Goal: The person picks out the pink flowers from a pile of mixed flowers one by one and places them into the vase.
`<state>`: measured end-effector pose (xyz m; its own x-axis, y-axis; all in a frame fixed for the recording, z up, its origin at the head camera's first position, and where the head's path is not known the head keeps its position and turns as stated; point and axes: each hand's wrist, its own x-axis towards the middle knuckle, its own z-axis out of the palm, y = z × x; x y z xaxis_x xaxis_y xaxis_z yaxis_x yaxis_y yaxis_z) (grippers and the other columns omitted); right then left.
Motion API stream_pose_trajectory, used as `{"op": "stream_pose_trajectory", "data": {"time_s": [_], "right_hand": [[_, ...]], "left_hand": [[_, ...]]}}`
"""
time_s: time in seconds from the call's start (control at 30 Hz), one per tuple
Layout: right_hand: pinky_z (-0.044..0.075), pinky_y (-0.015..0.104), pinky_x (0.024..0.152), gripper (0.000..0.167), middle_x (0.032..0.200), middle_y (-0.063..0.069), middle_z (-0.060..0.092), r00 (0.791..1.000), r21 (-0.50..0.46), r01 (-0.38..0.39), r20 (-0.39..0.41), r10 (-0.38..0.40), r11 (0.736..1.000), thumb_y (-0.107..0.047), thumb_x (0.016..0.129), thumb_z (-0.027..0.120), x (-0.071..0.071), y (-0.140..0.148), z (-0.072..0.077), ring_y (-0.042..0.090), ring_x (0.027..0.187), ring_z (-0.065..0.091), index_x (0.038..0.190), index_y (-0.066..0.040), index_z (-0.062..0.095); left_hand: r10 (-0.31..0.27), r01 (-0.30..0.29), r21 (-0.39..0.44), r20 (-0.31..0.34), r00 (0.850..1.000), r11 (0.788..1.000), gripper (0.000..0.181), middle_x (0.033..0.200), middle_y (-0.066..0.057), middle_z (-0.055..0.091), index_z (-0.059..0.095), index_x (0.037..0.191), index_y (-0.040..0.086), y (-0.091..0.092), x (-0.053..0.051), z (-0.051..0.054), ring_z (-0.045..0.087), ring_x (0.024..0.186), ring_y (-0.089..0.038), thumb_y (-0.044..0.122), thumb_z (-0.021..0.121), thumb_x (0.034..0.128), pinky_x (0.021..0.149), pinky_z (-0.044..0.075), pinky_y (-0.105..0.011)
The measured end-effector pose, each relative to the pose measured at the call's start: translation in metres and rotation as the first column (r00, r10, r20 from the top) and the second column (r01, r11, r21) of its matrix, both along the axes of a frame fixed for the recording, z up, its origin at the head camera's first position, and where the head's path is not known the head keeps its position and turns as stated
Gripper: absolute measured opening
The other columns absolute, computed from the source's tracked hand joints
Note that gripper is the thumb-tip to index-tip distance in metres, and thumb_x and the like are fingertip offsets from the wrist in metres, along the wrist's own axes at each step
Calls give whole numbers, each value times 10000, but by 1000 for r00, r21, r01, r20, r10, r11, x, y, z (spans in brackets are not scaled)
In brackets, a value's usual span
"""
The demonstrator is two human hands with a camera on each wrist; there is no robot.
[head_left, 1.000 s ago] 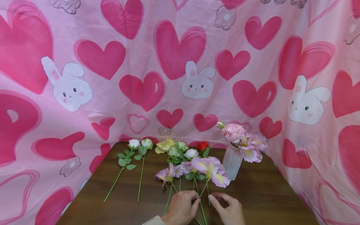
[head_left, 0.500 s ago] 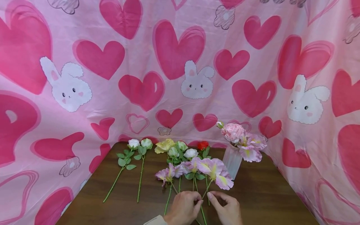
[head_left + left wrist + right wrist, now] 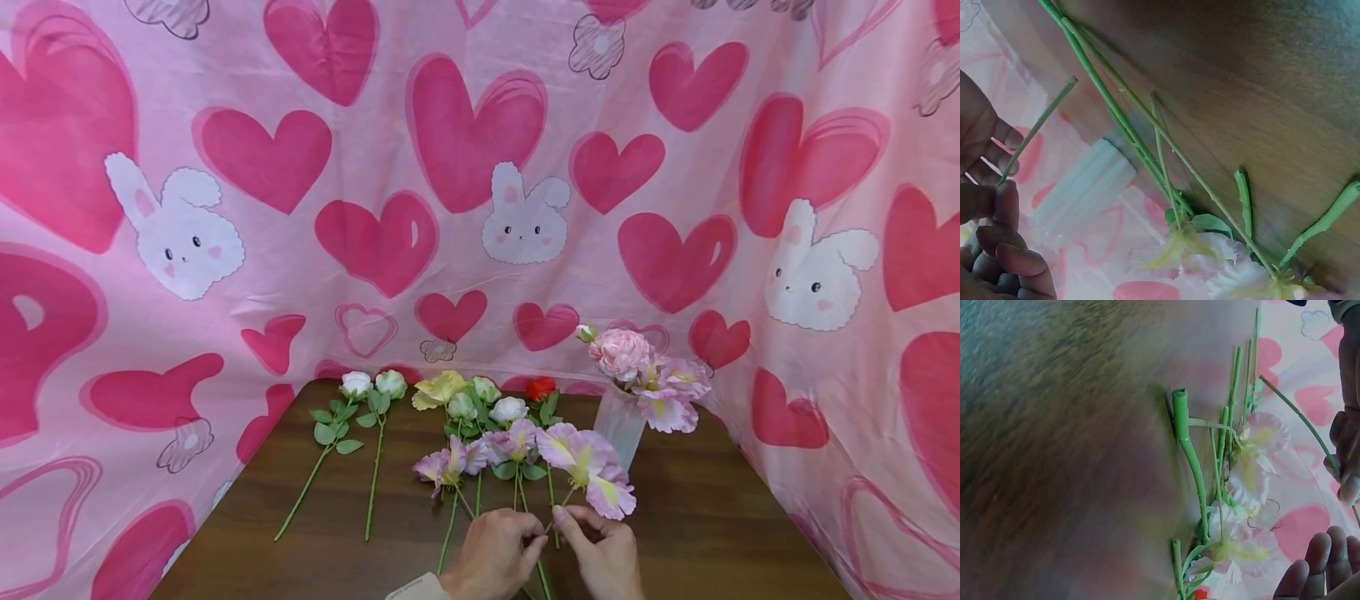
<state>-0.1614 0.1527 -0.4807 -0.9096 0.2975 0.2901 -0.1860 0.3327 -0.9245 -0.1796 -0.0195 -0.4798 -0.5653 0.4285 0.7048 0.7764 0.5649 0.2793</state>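
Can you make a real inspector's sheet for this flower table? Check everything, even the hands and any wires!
Surface: brown table, wood-grained.
Job's things: pink-and-yellow flower in hand; whitish vase holding pink blooms; more flowers lying on the table, including a yellow flower, a red flower and a white rose.
Clutter: nothing seen.
Grippers: left hand pinches the flower's stem; right hand is close beside it, grip unclear.
Cables: nothing seen.
Surroundings: pink cloth patterned with hearts and bunnies.

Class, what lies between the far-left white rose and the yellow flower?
A greenish-white rose lies between them, as the head view shows.
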Motion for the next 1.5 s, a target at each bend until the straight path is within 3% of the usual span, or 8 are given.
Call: {"op": "stream_pose_trajectory", "data": {"time_s": [0.3, 0.73, 0.93, 1.1, 1.27, 1.5], "right_hand": [[485, 253, 598, 107, 669, 33, 690, 997, -62, -35, -74, 31, 997, -109, 885, 802, -2, -3, -3, 205, 636, 662, 807, -49, 762], [488, 225, 589, 86, 668, 49, 698, 986, -80, -64, -159, 51, 995, -20, 877, 787, -3, -4, 1, 130, 600, 650, 803, -40, 748], [490, 195, 614, 80, 670, 65, 702, 978, -90, -30, -206, 11, 996, 19, 868, 784, -6, 0, 9, 126, 601, 662, 806, -9, 741], [511, 174, 612, 60, 688, 83, 711, 971, -107, 15, -237, -40, 994, 43, 864, 781, -9, 8, 20, 130, 607, 686, 829, 20, 738], [498, 155, 625, 81, 684, 82, 711, 941, -86, 60, -328, -85, 994, 109, 831, 777, -16, 19, 27, 68, 615, 675, 822, 38, 741], [450, 97, 700, 138, 668, 70, 713, 872, 20, 172, -468, -142, 985, 130, 781, 806, -20, 34, 40, -48, 656, 644, 829, 4, 775]], "left_hand": [[-17, 17, -26, 21, 1000, 1000, 118, 740, 183, 651, 754, 807, 231, 0, -1, 0, 522, 700, 99, 146, 832, 830, 603, 363, -76], [-8, 10, -28, 82, 997, 1000, 77, 783, 175, 682, 764, 840, 229, -1, -2, 1, 555, 720, 75, 180, 813, 871, 613, 401, -101], [10, -9, -9, 183, 983, 1000, 59, 783, 170, 669, 755, 881, 217, -5, -3, 2, 556, 702, 78, 245, 806, 892, 591, 413, -129], [25, -27, 9, 171, 985, 1000, 79, 749, 198, 635, 737, 858, 230, -13, -4, 1, 553, 677, 66, 252, 808, 888, 584, 393, -121], [53, -56, 12, 151, 987, 998, 90, 731, 201, 617, 729, 837, 242, -19, -6, 0, 509, 666, 91, 249, 809, 879, 587, 373, -124], [69, -73, 16, 180, 981, 997, 75, 764, 175, 659, 754, 882, 202, -30, -8, 0, 554, 677, 73, 258, 804, 890, 580, 420, -157]]}}
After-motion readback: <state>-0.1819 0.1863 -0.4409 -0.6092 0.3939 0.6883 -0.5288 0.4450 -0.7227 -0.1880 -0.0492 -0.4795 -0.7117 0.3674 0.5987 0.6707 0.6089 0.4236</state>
